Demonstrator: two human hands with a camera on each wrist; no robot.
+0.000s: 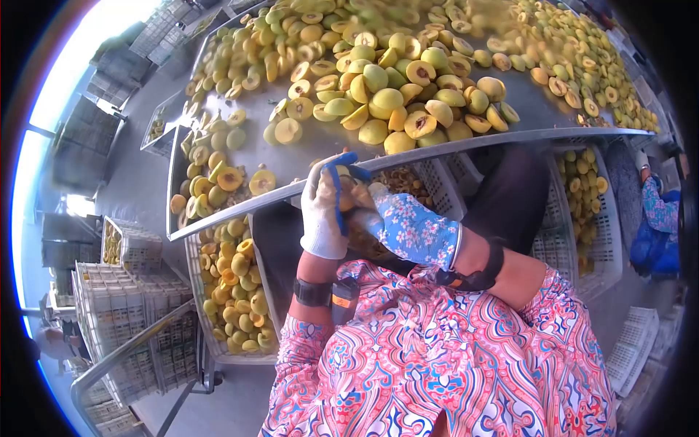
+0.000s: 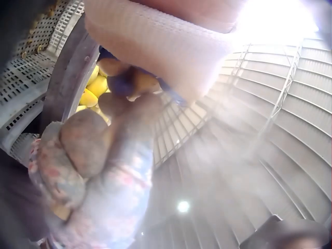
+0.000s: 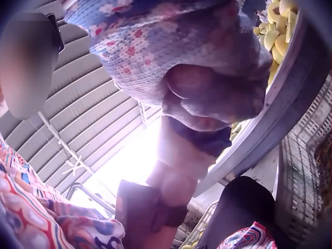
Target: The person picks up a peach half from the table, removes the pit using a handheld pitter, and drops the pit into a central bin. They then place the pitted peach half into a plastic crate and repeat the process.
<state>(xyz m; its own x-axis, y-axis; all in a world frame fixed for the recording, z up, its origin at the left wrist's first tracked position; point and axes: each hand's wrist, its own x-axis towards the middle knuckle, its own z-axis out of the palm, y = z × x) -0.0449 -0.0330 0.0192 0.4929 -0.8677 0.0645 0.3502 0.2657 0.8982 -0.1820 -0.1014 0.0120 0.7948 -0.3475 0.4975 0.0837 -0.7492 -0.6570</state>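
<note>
My left hand (image 1: 324,211), in a white glove with blue on its palm side, grips a yellow peach piece (image 1: 346,195) just past the table's front edge. Against it works my right hand (image 1: 408,226), in a blue floral glove, its fingers tightly curled in the left wrist view. A tan end like a handle (image 2: 61,211) pokes out below that fist; the rest of it is hidden in the glove, so I cannot tell its kind. Halved peaches (image 1: 408,95) lie heaped on the metal table (image 1: 320,138) beyond both hands.
The table's raised metal rim (image 1: 277,195) runs close to my hands. Beneath it stand a crate of peach halves (image 1: 273,342) at left, a crate with brown scraps (image 1: 445,191) and another peach crate (image 1: 611,218) at right. Stacked crates (image 1: 135,328) and a railing (image 1: 131,355) stand left.
</note>
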